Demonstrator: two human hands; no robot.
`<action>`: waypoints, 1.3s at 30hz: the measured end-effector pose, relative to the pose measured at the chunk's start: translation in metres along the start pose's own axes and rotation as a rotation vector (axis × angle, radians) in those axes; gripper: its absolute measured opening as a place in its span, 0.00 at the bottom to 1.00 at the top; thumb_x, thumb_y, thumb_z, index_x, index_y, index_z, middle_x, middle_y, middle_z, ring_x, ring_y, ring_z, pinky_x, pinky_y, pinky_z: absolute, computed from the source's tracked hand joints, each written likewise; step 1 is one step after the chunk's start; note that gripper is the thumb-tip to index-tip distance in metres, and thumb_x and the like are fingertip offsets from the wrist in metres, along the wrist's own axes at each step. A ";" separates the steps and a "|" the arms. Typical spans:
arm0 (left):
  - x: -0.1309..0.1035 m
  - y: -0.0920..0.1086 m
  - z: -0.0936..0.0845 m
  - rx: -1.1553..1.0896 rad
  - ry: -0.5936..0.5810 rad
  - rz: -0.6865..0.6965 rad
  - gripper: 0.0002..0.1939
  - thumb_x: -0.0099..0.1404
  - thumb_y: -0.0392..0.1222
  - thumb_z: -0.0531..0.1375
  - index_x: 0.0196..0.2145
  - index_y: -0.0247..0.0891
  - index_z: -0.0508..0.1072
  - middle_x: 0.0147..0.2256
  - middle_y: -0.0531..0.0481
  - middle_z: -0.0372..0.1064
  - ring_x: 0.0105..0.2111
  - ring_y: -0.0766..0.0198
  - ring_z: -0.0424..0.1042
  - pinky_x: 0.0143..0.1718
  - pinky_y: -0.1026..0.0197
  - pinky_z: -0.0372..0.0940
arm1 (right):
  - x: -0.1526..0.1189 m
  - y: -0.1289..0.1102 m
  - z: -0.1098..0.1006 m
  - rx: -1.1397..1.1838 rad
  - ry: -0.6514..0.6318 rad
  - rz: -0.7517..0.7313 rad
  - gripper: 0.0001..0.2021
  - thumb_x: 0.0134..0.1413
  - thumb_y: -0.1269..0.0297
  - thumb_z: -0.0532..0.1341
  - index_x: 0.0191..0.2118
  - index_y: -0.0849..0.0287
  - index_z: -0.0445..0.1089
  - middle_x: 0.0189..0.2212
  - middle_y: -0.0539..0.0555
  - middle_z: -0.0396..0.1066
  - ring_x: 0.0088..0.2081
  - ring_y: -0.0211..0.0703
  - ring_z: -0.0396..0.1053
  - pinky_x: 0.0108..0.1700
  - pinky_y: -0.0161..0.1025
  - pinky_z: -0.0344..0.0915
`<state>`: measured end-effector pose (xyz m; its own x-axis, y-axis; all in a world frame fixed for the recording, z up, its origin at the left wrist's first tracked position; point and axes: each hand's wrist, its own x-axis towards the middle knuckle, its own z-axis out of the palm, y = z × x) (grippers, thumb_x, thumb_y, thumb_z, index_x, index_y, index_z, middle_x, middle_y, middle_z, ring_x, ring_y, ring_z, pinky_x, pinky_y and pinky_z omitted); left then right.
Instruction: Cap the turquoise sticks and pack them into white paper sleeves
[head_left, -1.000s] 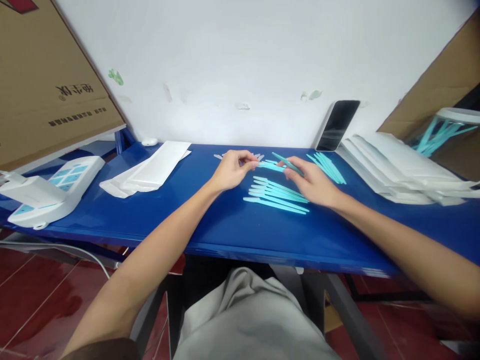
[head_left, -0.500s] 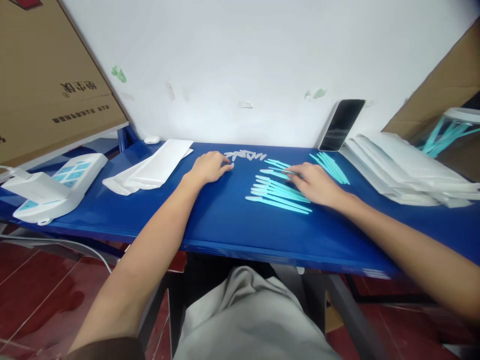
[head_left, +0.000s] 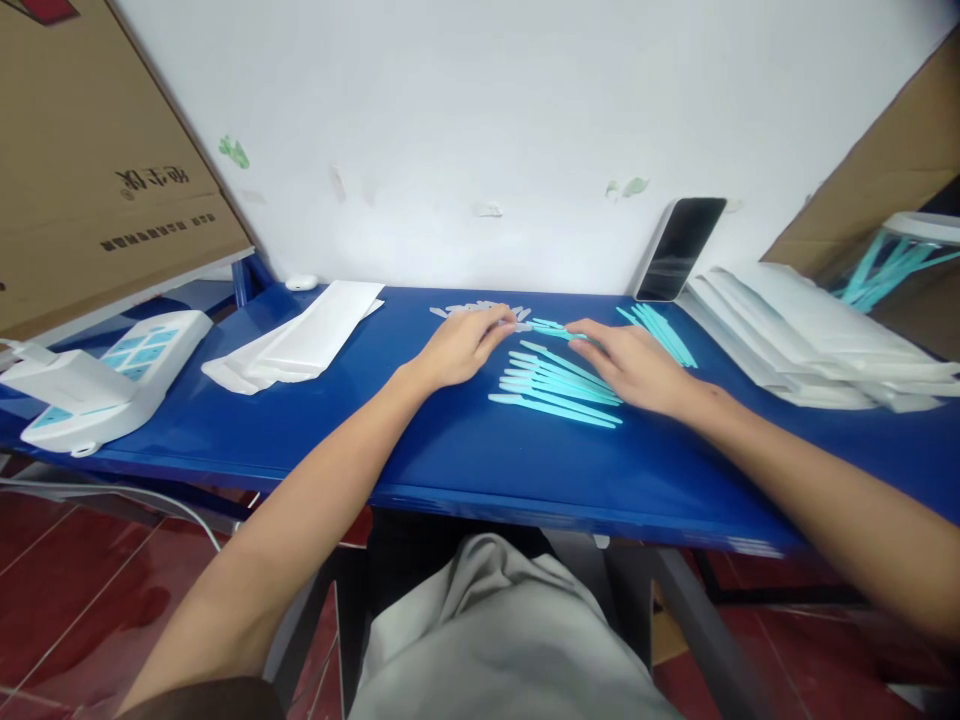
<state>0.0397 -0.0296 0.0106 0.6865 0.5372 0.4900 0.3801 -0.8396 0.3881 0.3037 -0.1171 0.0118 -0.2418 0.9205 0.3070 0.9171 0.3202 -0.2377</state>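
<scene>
The head view showed a glossy blue desk against a white wall. The left hand had its thumb and fingers drawn together beside the pale tip of a teal stick; whether they grasped it could not be told. The right hand had its fingers bent at the right ends of a few slim teal plastic sticks; its hold on them was equally unclear. Small translucent whitish caps lay loose on the far side, partly behind the left hand. Nearer, a row of teal sticks with pale tips lay fanned, while plain teal sticks lay beyond the right hand. A black-screened phone leaned on the wall, left of stacked white packets. White flat pouches and a white power strip occupied the left.
</scene>
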 end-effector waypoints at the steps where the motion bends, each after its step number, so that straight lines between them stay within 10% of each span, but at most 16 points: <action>1: 0.000 0.003 0.001 0.007 -0.005 0.019 0.17 0.80 0.48 0.49 0.47 0.38 0.75 0.37 0.47 0.77 0.35 0.59 0.73 0.41 0.59 0.62 | 0.000 0.000 0.000 -0.007 -0.002 -0.008 0.24 0.74 0.51 0.48 0.61 0.56 0.72 0.37 0.59 0.81 0.38 0.57 0.78 0.39 0.45 0.65; 20: 0.001 0.008 0.013 0.059 -0.006 0.074 0.17 0.79 0.46 0.50 0.46 0.38 0.76 0.44 0.43 0.78 0.43 0.55 0.74 0.46 0.56 0.64 | -0.001 -0.006 -0.001 -0.038 0.028 -0.026 0.22 0.72 0.52 0.50 0.55 0.55 0.76 0.43 0.59 0.82 0.41 0.58 0.78 0.41 0.45 0.63; 27: 0.011 0.015 0.034 -0.065 0.085 0.047 0.17 0.79 0.45 0.50 0.44 0.37 0.77 0.40 0.43 0.76 0.41 0.56 0.74 0.49 0.54 0.66 | 0.000 -0.018 0.006 0.051 0.073 -0.004 0.18 0.73 0.52 0.51 0.52 0.55 0.72 0.26 0.53 0.74 0.29 0.52 0.72 0.34 0.43 0.57; 33: 0.014 -0.009 0.032 0.029 -0.015 -0.043 0.26 0.81 0.52 0.44 0.65 0.41 0.69 0.63 0.41 0.69 0.63 0.51 0.65 0.67 0.47 0.55 | 0.014 0.001 0.015 -0.042 0.139 -0.044 0.14 0.69 0.57 0.55 0.39 0.57 0.75 0.36 0.61 0.78 0.40 0.57 0.71 0.43 0.48 0.62; 39: 0.041 -0.041 0.039 0.368 -0.209 -0.137 0.30 0.75 0.39 0.47 0.72 0.38 0.63 0.71 0.39 0.59 0.63 0.37 0.59 0.60 0.33 0.56 | 0.024 0.008 0.021 -0.107 0.052 -0.014 0.18 0.70 0.61 0.53 0.38 0.59 0.80 0.40 0.62 0.80 0.43 0.57 0.73 0.48 0.51 0.63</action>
<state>0.0761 0.0240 -0.0159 0.7107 0.6495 0.2702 0.6458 -0.7547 0.1158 0.2986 -0.0877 -0.0016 -0.2402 0.9025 0.3574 0.9430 0.3044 -0.1348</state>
